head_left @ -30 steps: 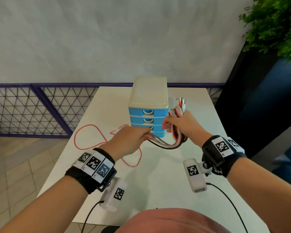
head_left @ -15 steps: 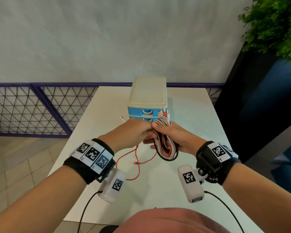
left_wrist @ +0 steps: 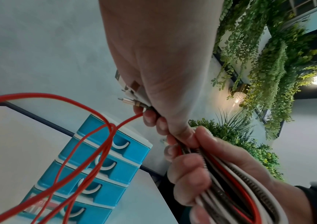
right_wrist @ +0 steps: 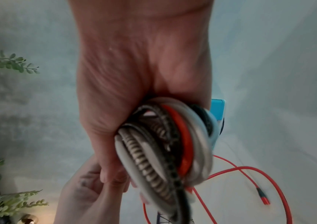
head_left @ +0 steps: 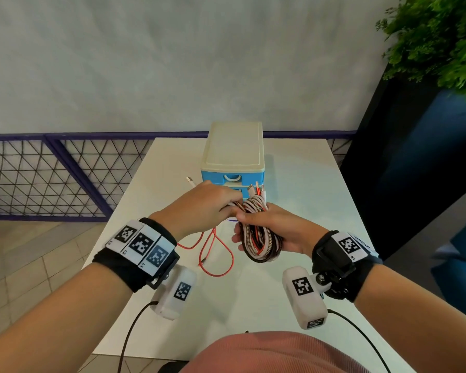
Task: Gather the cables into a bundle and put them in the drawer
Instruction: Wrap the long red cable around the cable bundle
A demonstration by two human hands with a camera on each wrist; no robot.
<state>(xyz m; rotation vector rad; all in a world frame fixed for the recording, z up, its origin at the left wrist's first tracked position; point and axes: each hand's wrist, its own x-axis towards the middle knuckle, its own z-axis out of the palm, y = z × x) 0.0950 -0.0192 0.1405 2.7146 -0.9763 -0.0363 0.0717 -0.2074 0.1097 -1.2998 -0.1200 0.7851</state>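
A: Entry. Cable bundle (head_left: 260,232) is a folded hank of braided, white and red leads, held above the table (head_left: 301,184), long axis running away from the person toward the drawer unit (head_left: 233,160). Plug ends stick out at the far end, just in front of the blue drawers.

B: Which hand has it?

A: The right hand (head_left: 277,232), fingers curled round the middle of the hank from the right side; firm grip, loop end hanging toward the person. The left hand (head_left: 202,208) is immediately to the left, touching the bundle's far end, fingers closed on several leads and plugs (the left wrist view shows connectors poking out of the fist).

B: Anything outside the bundle?

A: One red cable (head_left: 215,254). It runs from the left hand's grip down in loose loops to the table, its plug end lying free.

B: Drawers?

A: All appear closed; the unit sits directly beyond both hands, the left slightly nearer its front. My judgement: the red slack needs folding in first, then one hand must let go to pull a drawer open.
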